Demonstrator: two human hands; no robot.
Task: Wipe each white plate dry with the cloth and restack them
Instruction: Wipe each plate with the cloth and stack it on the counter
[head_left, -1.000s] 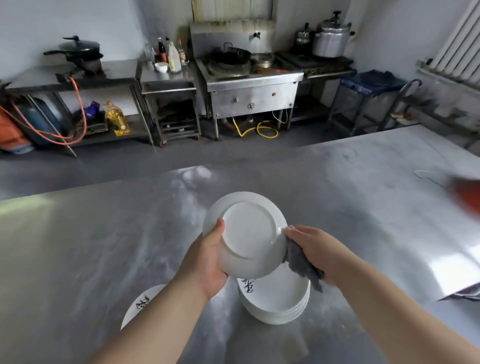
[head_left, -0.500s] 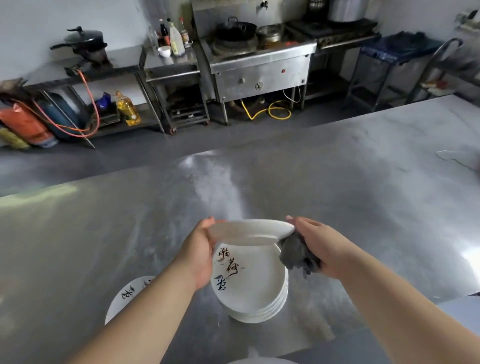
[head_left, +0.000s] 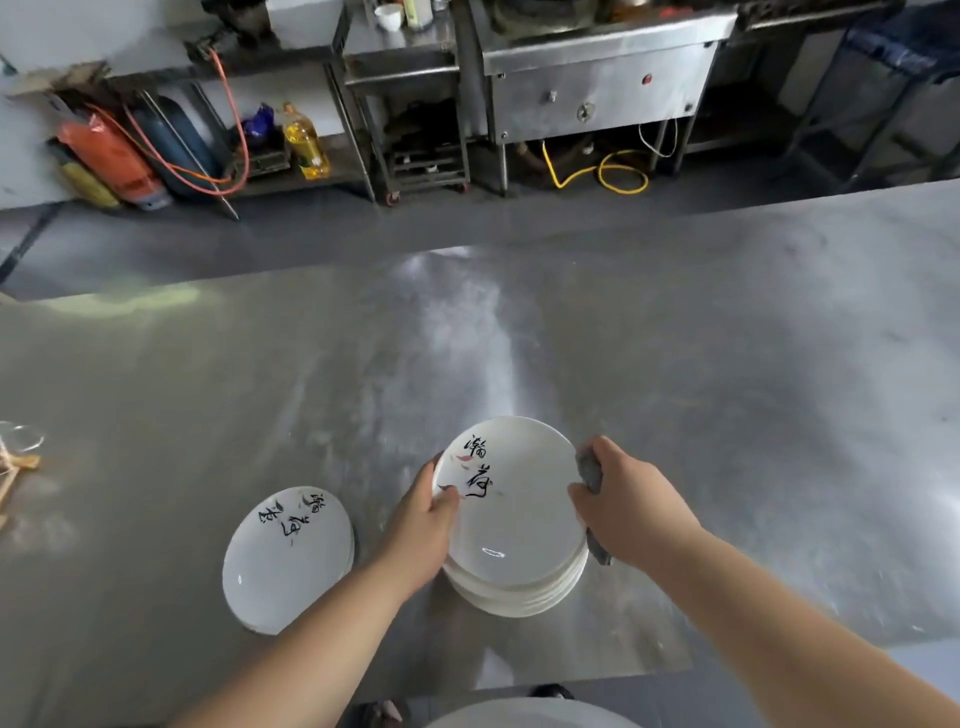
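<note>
grey cloth (head_left: 590, 467) mostly buried under right hand (head_left: 626, 506), only two scraps poke out. lower plates in stack (head_left: 519, 600) covered by top plate (head_left: 519, 519), just rims showing, cant count em. left hand (head_left: 418, 527) fingers out of sight under that plate's rim, thumb covers bit of black lettering (head_left: 480, 480), too smeared to read anyway. plate on left (head_left: 283, 558): near edge hidden behind left forearm (head_left: 291, 660). glass thing (head_left: 21, 439) chopped by left frame edge, white round thing (head_left: 519, 716) by bottom edge.

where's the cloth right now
In the head view the grey cloth is gripped in the right hand, against the right rim of the plate atop the right-hand stack.
</note>
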